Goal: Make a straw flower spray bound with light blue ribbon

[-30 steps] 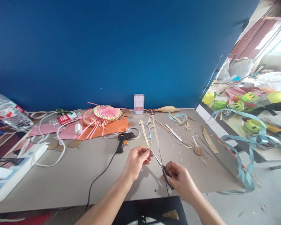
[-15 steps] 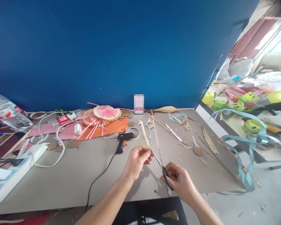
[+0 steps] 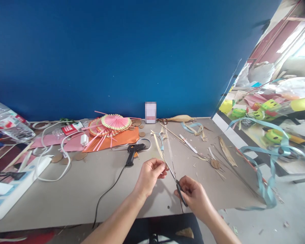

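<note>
My left hand (image 3: 150, 177) pinches the near end of a long pale dried leaf strip (image 3: 157, 144) that slants up and away over the table. My right hand (image 3: 194, 197) grips the black handles of a pair of scissors (image 3: 175, 180). The blades point up-left and meet the strip right beside my left fingertips. Both hands hover just above the beige tabletop (image 3: 78, 189), near its front edge.
A black glue gun (image 3: 133, 152) with its cable lies left of my hands. Behind it are pink folded paper fans (image 3: 112, 124) on orange paper, cardboard discs and white cables. Dried strips, sticks and blue ribbon (image 3: 268, 173) lie to the right. A plastic bottle (image 3: 7, 123) rests far left.
My left hand has slid slightly right and down along the strip, and the scissors have closed in on it. My right hand barely moved.
</note>
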Tool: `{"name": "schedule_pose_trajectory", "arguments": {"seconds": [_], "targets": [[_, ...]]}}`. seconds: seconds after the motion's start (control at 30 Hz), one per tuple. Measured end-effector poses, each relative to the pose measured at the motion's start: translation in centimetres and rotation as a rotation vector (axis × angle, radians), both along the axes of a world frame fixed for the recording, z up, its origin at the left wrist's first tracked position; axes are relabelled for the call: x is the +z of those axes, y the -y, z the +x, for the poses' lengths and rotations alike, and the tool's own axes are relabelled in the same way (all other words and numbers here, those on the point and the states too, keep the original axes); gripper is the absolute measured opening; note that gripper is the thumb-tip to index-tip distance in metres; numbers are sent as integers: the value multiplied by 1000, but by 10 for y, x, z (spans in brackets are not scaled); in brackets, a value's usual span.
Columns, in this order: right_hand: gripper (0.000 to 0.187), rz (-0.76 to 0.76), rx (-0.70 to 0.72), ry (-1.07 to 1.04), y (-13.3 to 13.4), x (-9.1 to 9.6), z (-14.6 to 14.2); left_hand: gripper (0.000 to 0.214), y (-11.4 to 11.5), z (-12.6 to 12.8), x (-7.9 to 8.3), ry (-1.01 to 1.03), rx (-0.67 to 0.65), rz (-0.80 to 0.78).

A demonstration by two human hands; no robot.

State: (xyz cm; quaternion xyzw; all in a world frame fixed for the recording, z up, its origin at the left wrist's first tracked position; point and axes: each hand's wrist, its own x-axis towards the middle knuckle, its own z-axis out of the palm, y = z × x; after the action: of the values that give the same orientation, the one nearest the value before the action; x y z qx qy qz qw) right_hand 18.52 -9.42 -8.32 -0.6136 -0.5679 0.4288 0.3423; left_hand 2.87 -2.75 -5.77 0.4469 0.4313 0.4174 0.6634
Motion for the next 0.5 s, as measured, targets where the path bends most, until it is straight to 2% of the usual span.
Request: {"name": "schedule_pose_trajectory", "arguments": {"seconds": [0.27,0.5], "targets": [[22,-14,-4,-10,1,-3,2,18,-1,-1,0,10,-18,6],[23,-15,3,24,2,-1,1,19,-4,-5,5,58,37,-25]]}}
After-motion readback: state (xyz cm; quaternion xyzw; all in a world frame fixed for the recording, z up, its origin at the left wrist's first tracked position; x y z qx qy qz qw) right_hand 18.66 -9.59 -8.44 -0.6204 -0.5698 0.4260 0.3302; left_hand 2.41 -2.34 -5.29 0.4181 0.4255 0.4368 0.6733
